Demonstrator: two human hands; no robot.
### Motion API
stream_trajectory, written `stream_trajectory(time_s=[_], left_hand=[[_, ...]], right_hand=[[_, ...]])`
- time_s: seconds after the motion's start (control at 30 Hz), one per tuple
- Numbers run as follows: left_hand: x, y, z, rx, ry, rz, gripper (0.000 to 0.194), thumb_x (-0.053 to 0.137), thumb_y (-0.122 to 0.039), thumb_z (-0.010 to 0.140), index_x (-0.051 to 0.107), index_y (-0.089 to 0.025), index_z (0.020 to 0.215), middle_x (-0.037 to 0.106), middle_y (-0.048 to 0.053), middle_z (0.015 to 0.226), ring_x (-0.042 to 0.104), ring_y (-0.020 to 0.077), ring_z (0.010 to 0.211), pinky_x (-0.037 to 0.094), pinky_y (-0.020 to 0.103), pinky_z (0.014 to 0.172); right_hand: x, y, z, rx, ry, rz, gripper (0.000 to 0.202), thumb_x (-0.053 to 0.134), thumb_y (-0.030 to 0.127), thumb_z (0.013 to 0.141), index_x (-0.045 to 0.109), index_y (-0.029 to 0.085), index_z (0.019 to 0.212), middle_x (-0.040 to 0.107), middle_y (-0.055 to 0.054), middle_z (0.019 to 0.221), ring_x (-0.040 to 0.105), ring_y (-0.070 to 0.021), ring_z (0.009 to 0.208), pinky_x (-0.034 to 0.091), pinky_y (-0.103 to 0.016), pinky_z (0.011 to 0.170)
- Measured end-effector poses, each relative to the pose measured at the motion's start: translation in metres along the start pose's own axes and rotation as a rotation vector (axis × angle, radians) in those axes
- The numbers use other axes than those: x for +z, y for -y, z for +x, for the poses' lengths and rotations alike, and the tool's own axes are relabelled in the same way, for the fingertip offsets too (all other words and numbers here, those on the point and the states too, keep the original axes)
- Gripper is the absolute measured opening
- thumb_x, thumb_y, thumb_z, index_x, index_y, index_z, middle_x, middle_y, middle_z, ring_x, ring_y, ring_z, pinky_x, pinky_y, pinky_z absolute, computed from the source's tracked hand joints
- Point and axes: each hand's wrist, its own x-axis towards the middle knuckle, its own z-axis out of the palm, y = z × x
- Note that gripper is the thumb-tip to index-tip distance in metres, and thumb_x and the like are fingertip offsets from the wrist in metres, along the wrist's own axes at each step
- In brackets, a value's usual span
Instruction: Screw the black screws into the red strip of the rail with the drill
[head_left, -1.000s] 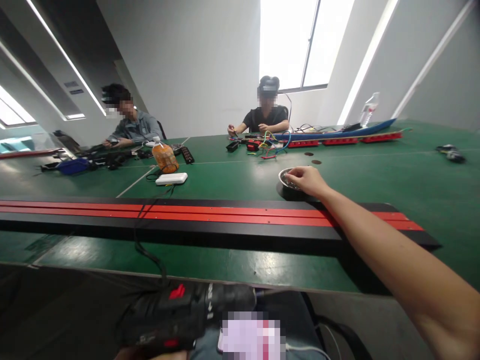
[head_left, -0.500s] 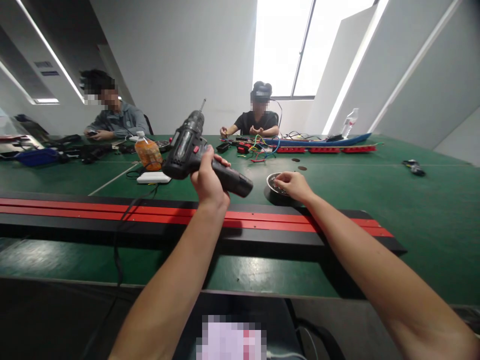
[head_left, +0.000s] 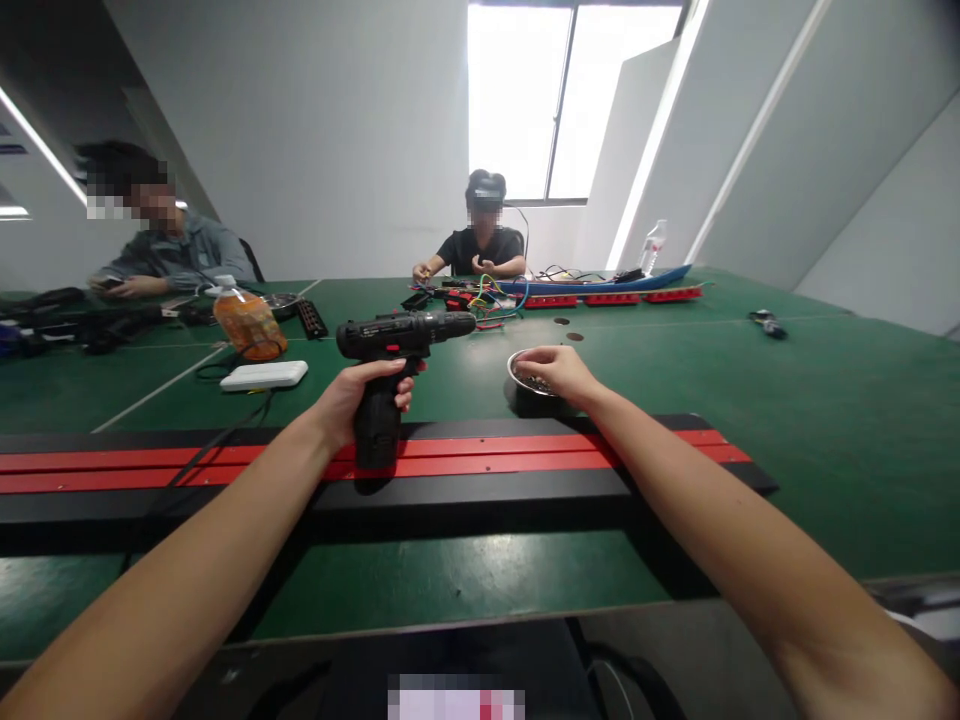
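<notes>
A black cordless drill point(head_left: 375, 340) is in my left hand point(head_left: 349, 398), whose fingers wrap round its grip. Its chuck points right, and the lower end of the handle is just over a long black bar with red strips point(head_left: 450, 462). My right hand point(head_left: 562, 372) reaches into a small round metal bowl point(head_left: 511, 374) holding many tiny dark pieces, perhaps screws. Its fingertips are pinched down among them, and whatever lies between them is hidden.
On the left are a white power bank point(head_left: 264, 376) with a cable and a bottle of orange drink point(head_left: 249, 322). Coloured wires point(head_left: 495, 295), red strips point(head_left: 611, 299) and a water bottle point(head_left: 654, 245) stand farther back. Two people point(head_left: 484, 240) sit across the green table point(head_left: 750, 400).
The drill has come down and swung from pointing up to pointing right, its handle now upright. My right hand stays at the bowl. The view has shifted right.
</notes>
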Motion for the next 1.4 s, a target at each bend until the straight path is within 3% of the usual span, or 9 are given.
stream_trajectory(time_s=[0.2, 0.5, 0.67, 0.93, 1.4], left_hand=[[0.005, 0.005, -0.010, -0.135, -0.040, -0.015, 0.027, 0.069, -0.021, 0.079, 0.069, -0.006, 0.101, 0.057, 0.003, 0.067, 0.056, 0.0100, 0.055, 0.054, 0.021, 0.055], [0.009, 0.017, -0.016, -0.371, -0.112, -0.071, 0.027, 0.071, -0.027, 0.077, 0.066, -0.015, 0.101, 0.054, 0.000, 0.067, 0.057, 0.0134, 0.050, 0.052, 0.029, 0.044], [0.008, 0.019, -0.016, -0.346, -0.116, -0.084, 0.028, 0.072, -0.029, 0.076, 0.065, -0.015, 0.100, 0.053, 0.000, 0.069, 0.057, 0.0137, 0.051, 0.052, 0.030, 0.045], [0.015, 0.023, -0.020, -0.277, -0.106, -0.097, 0.024, 0.067, -0.024, 0.080, 0.065, -0.010, 0.100, 0.053, 0.001, 0.066, 0.056, 0.0110, 0.050, 0.046, 0.020, 0.043], [0.012, 0.021, -0.021, -0.274, -0.090, -0.109, 0.024, 0.067, -0.024, 0.080, 0.064, -0.011, 0.100, 0.054, 0.001, 0.066, 0.057, 0.0116, 0.052, 0.047, 0.021, 0.044]], right_hand=[[0.001, -0.002, 0.002, 0.037, -0.022, 0.034, 0.031, 0.068, 0.041, 0.084, 0.074, 0.015, 0.098, 0.075, -0.011, 0.096, 0.068, -0.0180, 0.080, 0.049, -0.024, 0.062], [-0.003, -0.011, 0.007, 0.037, -0.054, 0.020, 0.033, 0.073, 0.045, 0.077, 0.073, 0.016, 0.094, 0.074, -0.008, 0.091, 0.066, -0.0161, 0.074, 0.048, -0.023, 0.061], [-0.005, -0.017, 0.009, 0.043, 0.001, 0.012, 0.034, 0.071, 0.045, 0.078, 0.074, 0.019, 0.098, 0.074, -0.006, 0.093, 0.065, -0.0145, 0.075, 0.047, -0.023, 0.062], [0.000, -0.007, 0.004, 0.000, 0.116, 0.079, 0.044, 0.068, 0.058, 0.077, 0.072, 0.015, 0.085, 0.062, -0.002, 0.068, 0.049, -0.0105, 0.057, 0.036, -0.023, 0.051], [0.003, -0.007, 0.004, -0.034, 0.209, 0.165, 0.051, 0.063, 0.067, 0.078, 0.064, 0.015, 0.082, 0.056, -0.001, 0.068, 0.045, -0.0107, 0.057, 0.031, -0.025, 0.053]])
